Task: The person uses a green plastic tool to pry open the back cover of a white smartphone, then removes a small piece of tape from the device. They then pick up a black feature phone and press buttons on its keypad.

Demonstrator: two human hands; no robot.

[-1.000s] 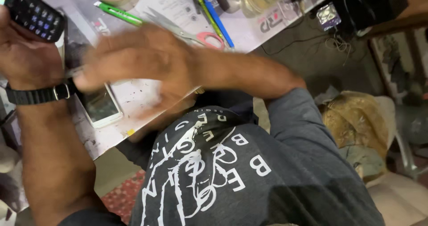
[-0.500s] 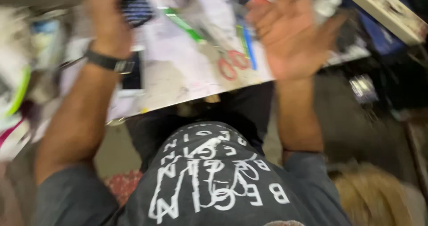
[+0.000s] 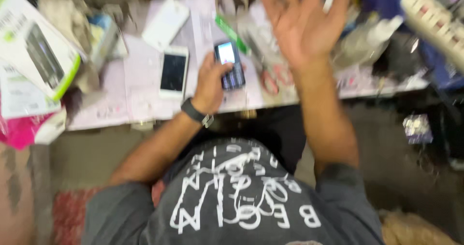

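Keypad phone (image 3: pixel 230 65), dark with a lit screen, sits in my left hand (image 3: pixel 211 83), whose grip is closed around its lower half, holding it just above the table (image 3: pixel 140 105). My wrist carries a dark watch band (image 3: pixel 195 112). My right hand (image 3: pixel 302 20) is raised over the table with palm showing and fingers spread wide, holding nothing. Just beside my left hand lies a white smartphone (image 3: pixel 173 72), face up, with another white device (image 3: pixel 165 22) beyond it. Red-handled scissors (image 3: pixel 273 73) lie between my hands, blurred. A white and green box (image 3: pixel 36 42) rests at the far left.
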